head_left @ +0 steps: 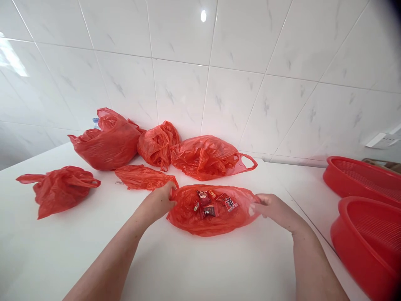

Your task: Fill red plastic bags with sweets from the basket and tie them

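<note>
An opened red plastic bag (200, 230) lies in front of me on the white table, its mouth spread wide. Several small wrapped snack packets (210, 209) show inside it. My left hand (161, 200) pinches the bag's left handle side. On the opposite side, my right hand (271, 209) grips the right handle between thumb and fingers. Just beyond my left hand lies a flattened red plastic bag (140, 176). What sits beneath the visible packets is hidden.
Along the tiled wall stand a large full red bag (108, 144), a rounder red bag (158, 144) and a wide red bag (206, 156). Another tied red bag (64, 190) rests at left. Two red plastic baskets, a near one (354, 238) and a far one (341, 179), stand at right.
</note>
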A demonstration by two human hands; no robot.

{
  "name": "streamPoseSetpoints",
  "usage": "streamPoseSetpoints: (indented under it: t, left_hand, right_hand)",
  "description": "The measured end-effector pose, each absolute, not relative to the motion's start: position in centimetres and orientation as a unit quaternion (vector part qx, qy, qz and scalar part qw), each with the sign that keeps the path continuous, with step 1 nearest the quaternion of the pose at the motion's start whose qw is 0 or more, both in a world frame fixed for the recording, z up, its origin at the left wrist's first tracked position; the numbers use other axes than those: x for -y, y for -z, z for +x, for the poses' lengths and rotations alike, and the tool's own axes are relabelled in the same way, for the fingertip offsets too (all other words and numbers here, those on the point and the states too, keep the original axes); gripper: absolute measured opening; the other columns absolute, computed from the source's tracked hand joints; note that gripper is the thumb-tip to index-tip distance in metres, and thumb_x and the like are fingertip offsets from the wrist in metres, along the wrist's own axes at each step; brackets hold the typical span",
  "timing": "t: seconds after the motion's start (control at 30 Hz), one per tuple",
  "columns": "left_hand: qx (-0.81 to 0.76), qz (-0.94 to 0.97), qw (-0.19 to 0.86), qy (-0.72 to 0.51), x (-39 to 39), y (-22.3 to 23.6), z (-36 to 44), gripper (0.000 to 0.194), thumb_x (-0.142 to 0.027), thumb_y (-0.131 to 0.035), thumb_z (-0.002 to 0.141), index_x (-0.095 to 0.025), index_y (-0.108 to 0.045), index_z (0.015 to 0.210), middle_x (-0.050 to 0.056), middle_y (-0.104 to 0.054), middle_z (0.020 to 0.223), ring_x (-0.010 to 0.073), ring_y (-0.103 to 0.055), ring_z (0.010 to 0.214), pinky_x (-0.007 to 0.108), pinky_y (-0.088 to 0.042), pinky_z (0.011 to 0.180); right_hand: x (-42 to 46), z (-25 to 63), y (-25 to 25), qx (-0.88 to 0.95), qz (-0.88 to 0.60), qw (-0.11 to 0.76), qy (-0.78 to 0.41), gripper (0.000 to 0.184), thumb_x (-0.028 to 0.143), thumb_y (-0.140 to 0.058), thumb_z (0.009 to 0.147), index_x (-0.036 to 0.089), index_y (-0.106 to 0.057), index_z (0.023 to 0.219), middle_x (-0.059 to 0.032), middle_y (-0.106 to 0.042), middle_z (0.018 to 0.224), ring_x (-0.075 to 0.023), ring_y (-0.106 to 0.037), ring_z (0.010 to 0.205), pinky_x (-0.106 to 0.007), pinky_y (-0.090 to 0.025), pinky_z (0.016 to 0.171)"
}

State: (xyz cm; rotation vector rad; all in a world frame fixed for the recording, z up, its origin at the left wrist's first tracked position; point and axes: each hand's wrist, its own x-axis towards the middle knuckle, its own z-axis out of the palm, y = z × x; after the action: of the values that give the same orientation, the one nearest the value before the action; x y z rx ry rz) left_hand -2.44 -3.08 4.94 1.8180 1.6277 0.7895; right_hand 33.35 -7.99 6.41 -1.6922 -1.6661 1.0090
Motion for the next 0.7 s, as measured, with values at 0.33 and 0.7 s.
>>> streamPoseSetpoints:
  t: [0.33,0.7]
  left_hand:
    - [-0.271,0.395,0.631,-0.610,2.8,-5.6,-0.8,0.036,-0.022,-0.072,0.071,-0.023,-0.056,0.104,-0.003,-0.060,0.073,0.0074,-0.058,0.062,0.018,-0.049,0.062]
    - [-0.114,0.367,0.695,-0.607,2.8,-5.4,-2.0,0.038,-0.028,-0.061,0.081,-0.026,-0.054,0.117,0.003,-0.051,0.132,0.0110,-0.060,0.091,0.022,-0.052,0.077]
  right_hand:
    - [7.1,33.4,-5.6,0.493,-0.347,0.630,-0.489,0.019,0.037,-0.070,0.073,0.022,-0.059,0.074,0.0013,-0.049,0.067,-0.0094,-0.040,0.057,-0.022,-0.033,0.049]
    - [6.6,33.3,-5.3,0.447,-0.284,0.675,-0.514,0.042,0.041,-0.067,0.074,0.041,-0.054,0.114,0.0018,-0.060,0.093,-0.0141,-0.057,0.079,-0.026,-0.050,0.065]
